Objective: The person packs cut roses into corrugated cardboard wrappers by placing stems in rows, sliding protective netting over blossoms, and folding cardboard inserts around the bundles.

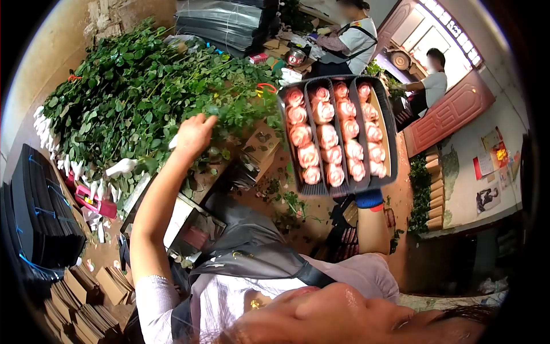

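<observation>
Four rows of pale pink roses (326, 136) are packed between dark corrugated dividers in a black-edged bundle. My right hand (369, 199), in a blue glove with a red edge, holds this bundle from below; its fingers are hidden behind it. To the left, my left hand (196, 133) is bare and raised over the near edge of a large heap of green leafy stems (132, 97). Its fingers are curled together, and what they hold, if anything, is hidden. Orange-handled scissors (266, 89) lie on the leaves between the hands.
White-wrapped flower heads (121, 167) and a pink tool (94, 200) line the heap's near left edge. Black sheets (43, 206) and cardboard pieces (83, 298) are stacked at left. Two people (358, 40) (432, 86) work beyond. Leaf scraps litter the floor.
</observation>
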Demonstrator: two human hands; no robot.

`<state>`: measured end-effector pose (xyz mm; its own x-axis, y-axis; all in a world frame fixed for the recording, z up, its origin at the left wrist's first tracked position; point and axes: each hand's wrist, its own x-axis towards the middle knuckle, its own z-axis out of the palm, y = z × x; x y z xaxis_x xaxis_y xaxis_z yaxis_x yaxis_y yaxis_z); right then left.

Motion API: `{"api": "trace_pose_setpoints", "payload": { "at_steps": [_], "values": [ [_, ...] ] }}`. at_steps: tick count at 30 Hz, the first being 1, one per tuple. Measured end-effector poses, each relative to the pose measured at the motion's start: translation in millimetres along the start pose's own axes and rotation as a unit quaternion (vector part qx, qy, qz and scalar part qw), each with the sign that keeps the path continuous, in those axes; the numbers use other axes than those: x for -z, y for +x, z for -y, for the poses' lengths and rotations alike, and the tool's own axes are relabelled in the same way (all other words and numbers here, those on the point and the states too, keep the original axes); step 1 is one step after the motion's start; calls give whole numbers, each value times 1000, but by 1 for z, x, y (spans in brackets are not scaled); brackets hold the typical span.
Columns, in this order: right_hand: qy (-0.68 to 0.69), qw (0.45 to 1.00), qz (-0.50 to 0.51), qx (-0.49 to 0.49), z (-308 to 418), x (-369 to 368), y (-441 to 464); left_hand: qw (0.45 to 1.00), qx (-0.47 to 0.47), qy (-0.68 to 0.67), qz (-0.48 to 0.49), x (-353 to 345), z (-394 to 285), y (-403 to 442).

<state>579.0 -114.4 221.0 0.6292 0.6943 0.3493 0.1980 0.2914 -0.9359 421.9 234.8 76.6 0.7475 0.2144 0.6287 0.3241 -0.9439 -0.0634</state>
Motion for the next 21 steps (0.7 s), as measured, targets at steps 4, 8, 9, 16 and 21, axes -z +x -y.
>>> {"api": "trace_pose_setpoints", "payload": {
  "at_steps": [4, 8, 9, 16, 21],
  "values": [
    [10, 1000, 18, -16, 8, 5, -17, 1000, 11, -18, -17, 6, -11, 17],
    [55, 992, -106, -50, -23, 58, 6, 994, 30, -47, -89, 27, 45, 13],
    [68, 986, -139, -60, -36, 74, 15, 995, 32, -35, -87, 39, 61, 4],
    [57, 937, -326, -112, -131, 169, 47, 987, 115, -13, 109, 38, 129, -106],
    [-291, 856, -426, -20, -227, 297, 33, 870, 219, -44, 440, -8, 164, -176]
  ]
}}
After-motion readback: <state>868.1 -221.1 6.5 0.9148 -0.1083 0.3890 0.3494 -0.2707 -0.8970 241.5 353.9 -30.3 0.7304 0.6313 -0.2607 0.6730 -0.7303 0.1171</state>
